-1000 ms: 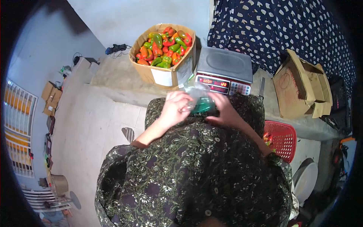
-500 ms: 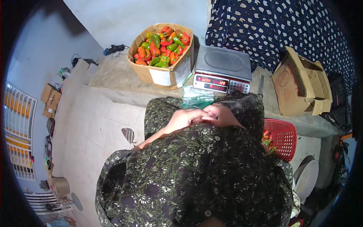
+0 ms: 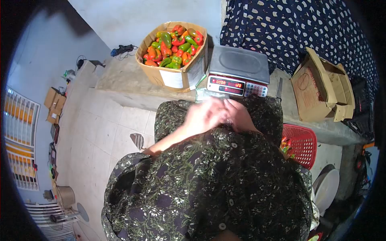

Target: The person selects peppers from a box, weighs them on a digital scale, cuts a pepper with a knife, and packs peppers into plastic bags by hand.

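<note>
My left hand [image 3: 202, 115] is in front of my body, above my lap, smeared by motion, so its fingers are hard to read. Close against it, my right hand [image 3: 240, 115] has its fingers curled in; whatever they hold is hidden. Just beyond the hands, a piece of clear plastic [image 3: 204, 94] shows at the ledge's edge, partly covered by them. Behind it stands a digital scale [image 3: 238, 66] with lit red digits and a bare grey pan. To the scale's left is a cardboard box [image 3: 173, 79] full of red, green and orange peppers [image 3: 165, 50].
A red plastic basket [image 3: 302, 144] with some peppers is at my right side. An open cardboard carton [image 3: 311, 90] sits on the concrete ledge [image 3: 120, 82], before a dark patterned curtain [image 3: 289, 30]. A white round basin [image 3: 326, 193] is at lower right.
My left hand has shifted up and is now blurred. The clear plastic with a green part that showed beyond the hands is now mostly hidden. The view has tilted slightly.
</note>
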Demonstrator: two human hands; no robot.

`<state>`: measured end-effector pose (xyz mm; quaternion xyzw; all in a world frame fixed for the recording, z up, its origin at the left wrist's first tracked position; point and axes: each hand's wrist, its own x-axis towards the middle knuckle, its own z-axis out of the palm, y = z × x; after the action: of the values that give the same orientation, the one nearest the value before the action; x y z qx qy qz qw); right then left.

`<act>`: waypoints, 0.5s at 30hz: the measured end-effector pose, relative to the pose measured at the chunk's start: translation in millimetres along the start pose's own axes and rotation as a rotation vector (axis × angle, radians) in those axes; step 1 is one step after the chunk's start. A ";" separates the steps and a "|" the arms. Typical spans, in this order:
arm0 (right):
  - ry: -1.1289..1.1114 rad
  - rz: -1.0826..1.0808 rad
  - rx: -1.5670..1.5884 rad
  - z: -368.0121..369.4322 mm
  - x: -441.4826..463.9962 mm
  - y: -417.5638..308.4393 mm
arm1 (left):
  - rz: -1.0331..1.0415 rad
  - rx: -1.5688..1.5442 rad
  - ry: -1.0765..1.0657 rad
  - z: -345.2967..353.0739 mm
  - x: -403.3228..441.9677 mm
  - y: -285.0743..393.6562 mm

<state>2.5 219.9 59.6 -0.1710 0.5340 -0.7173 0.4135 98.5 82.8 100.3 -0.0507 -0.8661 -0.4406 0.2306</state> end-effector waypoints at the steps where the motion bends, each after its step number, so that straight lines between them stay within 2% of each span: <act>1: 0.052 0.062 0.083 12.0 2.9 0.9 | 0.100 0.088 -0.089 14.8 -5.1 6.5; 2: 0.103 0.123 0.167 17.8 3.7 1.1 | 0.200 0.176 -0.178 25.7 -9.2 8.5; 3: 0.105 -0.122 -0.113 12.8 5.7 10.7 | 0.635 0.093 -0.074 37.5 -9.1 -29.1; 5: 0.090 -0.619 -0.676 -11.7 18.2 48.0 | 0.499 0.228 0.058 33.4 5.2 -27.6; 6: 0.008 -0.472 -0.662 -14.3 17.6 43.6 | 0.426 0.299 0.128 29.9 10.9 -28.5; 7: -0.067 -0.319 -0.656 -16.2 16.5 38.5 | 0.129 0.224 0.122 27.9 18.0 -31.9; 8: -0.134 -0.169 -0.661 -18.2 15.4 33.5 | 0.065 0.210 0.100 29.0 18.1 -31.2; 9: -0.177 -0.242 -0.717 -19.8 17.8 36.3 | 0.003 0.195 0.085 30.7 21.1 -29.4; 10: -0.074 -0.284 -0.779 -36.5 35.9 76.4 | -0.054 0.180 0.075 32.3 26.6 -28.5; 11: 0.033 -0.317 -0.839 -53.8 54.1 117.0 | 0.163 0.112 0.050 39.1 25.7 -26.6; 12: -0.001 -0.305 -0.749 -57.3 59.2 124.4 | 0.374 0.043 0.016 45.4 22.2 -21.8; 14: -0.054 -0.259 -0.565 -60.1 57.9 136.7 | 0.360 0.195 -0.206 51.3 22.4 -16.7; 15: -0.073 -0.240 -0.474 -60.9 58.5 136.1 | 0.262 0.236 -0.257 48.8 26.4 -18.2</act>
<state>-18.5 200.6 -98.0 -0.3510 0.6476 -0.6095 0.2931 52.5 107.1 73.9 -0.1913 -0.9199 -0.2925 0.1779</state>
